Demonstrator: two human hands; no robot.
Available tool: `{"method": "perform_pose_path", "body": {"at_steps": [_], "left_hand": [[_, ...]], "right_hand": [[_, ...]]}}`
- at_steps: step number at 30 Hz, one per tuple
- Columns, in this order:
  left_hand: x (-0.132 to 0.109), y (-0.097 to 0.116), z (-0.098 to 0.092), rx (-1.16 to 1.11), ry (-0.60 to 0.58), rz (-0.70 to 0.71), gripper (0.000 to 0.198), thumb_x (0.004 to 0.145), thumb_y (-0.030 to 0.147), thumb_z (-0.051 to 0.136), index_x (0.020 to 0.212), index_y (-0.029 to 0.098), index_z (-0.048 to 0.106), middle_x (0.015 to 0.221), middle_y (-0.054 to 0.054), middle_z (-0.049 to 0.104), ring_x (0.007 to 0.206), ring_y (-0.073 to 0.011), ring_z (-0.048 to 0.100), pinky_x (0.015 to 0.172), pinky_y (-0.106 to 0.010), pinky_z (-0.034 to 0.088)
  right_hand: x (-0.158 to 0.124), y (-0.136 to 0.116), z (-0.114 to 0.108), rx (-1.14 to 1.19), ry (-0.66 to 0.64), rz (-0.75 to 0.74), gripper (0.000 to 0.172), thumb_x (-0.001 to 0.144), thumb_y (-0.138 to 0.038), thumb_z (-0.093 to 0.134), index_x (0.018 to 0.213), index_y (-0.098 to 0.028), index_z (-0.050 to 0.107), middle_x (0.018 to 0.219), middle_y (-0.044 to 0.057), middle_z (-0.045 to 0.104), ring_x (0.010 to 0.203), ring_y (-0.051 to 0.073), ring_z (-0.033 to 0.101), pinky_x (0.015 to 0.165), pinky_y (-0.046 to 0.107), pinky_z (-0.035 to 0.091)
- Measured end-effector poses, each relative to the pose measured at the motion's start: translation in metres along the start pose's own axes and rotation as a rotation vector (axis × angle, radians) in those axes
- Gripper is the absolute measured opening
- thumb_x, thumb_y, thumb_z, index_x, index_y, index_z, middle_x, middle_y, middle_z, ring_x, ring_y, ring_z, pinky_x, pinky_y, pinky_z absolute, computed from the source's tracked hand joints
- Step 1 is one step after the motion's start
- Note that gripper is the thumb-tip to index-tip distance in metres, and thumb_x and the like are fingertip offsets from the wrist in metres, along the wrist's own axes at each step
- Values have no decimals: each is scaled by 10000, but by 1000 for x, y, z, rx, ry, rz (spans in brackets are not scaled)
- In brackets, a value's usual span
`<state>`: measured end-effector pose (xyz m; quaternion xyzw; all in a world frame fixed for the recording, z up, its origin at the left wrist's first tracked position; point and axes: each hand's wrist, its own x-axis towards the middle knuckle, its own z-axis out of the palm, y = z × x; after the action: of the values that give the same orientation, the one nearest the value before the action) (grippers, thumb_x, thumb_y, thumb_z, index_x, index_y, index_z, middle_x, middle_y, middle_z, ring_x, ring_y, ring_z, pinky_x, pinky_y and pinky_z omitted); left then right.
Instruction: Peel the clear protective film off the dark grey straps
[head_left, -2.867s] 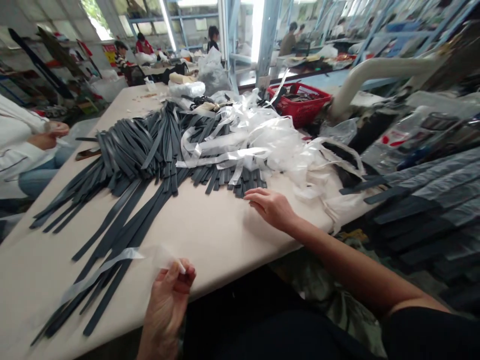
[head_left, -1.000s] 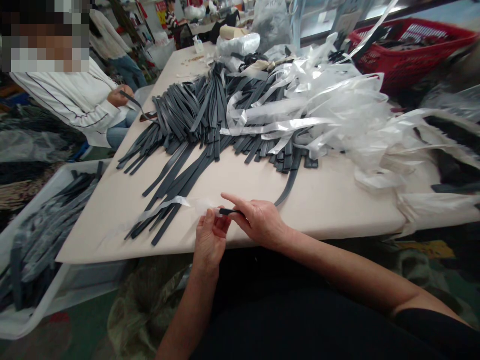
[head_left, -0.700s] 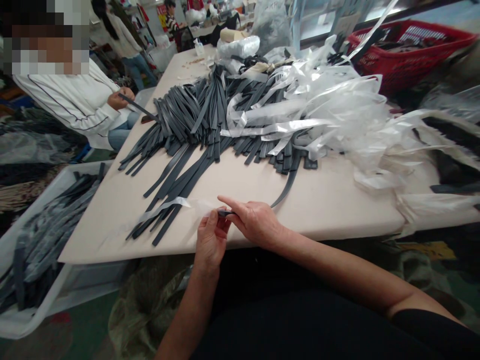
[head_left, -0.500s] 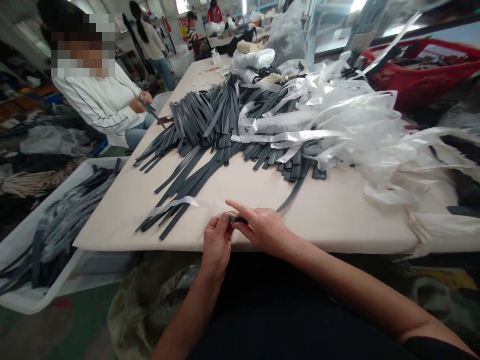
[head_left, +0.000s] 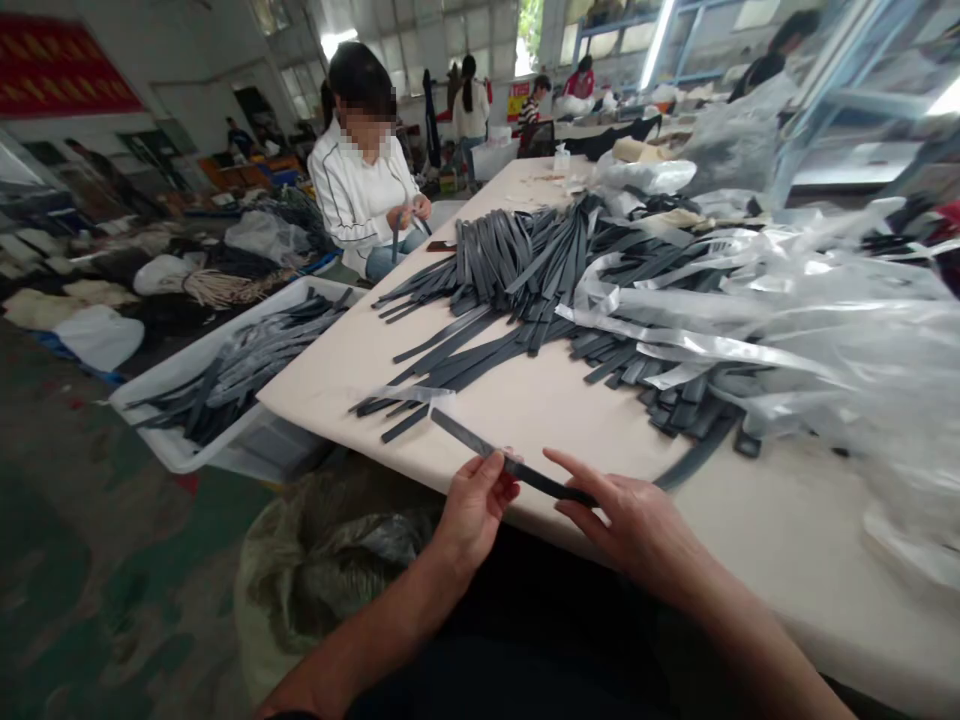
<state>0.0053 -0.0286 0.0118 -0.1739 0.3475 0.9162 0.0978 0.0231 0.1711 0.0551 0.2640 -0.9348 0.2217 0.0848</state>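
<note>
A dark grey strap [head_left: 544,481] stretches between my two hands above the table's near edge. My left hand [head_left: 478,497] pinches it between thumb and fingers, and its free end sticks out toward the upper left. With its thumb below and fingers above, my right hand [head_left: 626,520] grips the same strap farther right; the index finger is stretched out. Beyond that hand the strap runs back to the pile of grey straps [head_left: 517,265]. A strip of clear film [head_left: 405,394] lies across several straps left of my hands.
The cream-covered table [head_left: 555,410] extends away from me. Crumpled clear plastic film [head_left: 840,330] covers its right side. A white bin [head_left: 247,440] full of straps stands at the left, above a sack [head_left: 300,580]. A co-worker in white [head_left: 360,190] handles a strap across the table's corner.
The view has swung left. A length of strap now projects past my left hand, where only a short end and whitish film showed before. My hands are farther apart.
</note>
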Motion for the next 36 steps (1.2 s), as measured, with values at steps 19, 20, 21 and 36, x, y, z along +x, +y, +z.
{"method": "perform_pose_path", "body": {"at_steps": [19, 20, 21, 36], "left_hand": [[-5, 25, -12, 57, 7, 119, 382, 603, 408, 893, 831, 131, 764, 813, -72, 740, 659, -105, 622, 602, -197, 472], [-7, 18, -11, 76, -26, 94, 369, 625, 406, 881, 839, 129, 765, 825, -78, 741, 671, -112, 626, 609, -204, 473], [-9, 10, -9, 89, -58, 70, 355, 645, 404, 869, 843, 128, 766, 832, -81, 741, 682, -117, 628, 615, -209, 472], [-12, -5, -13, 105, -87, -10, 354, 644, 399, 867, 821, 110, 763, 764, -74, 718, 656, -128, 621, 609, -225, 479]], "right_hand": [[-6, -2, -2, 245, -132, 153, 417, 961, -336, 419, 1370, -279, 476, 670, -54, 706, 440, 113, 625, 474, 190, 496], [-2, -5, 3, 249, -141, 165, 418, 958, -334, 412, 1364, -270, 487, 671, -48, 709, 443, 119, 628, 470, 198, 494], [3, -10, 8, 247, -147, 172, 422, 954, -326, 402, 1360, -260, 496, 680, -38, 715, 464, 130, 643, 478, 209, 496], [3, -9, 33, 366, -192, 279, 462, 945, -352, 403, 1383, -255, 511, 558, -40, 642, 436, 148, 614, 477, 224, 493]]}}
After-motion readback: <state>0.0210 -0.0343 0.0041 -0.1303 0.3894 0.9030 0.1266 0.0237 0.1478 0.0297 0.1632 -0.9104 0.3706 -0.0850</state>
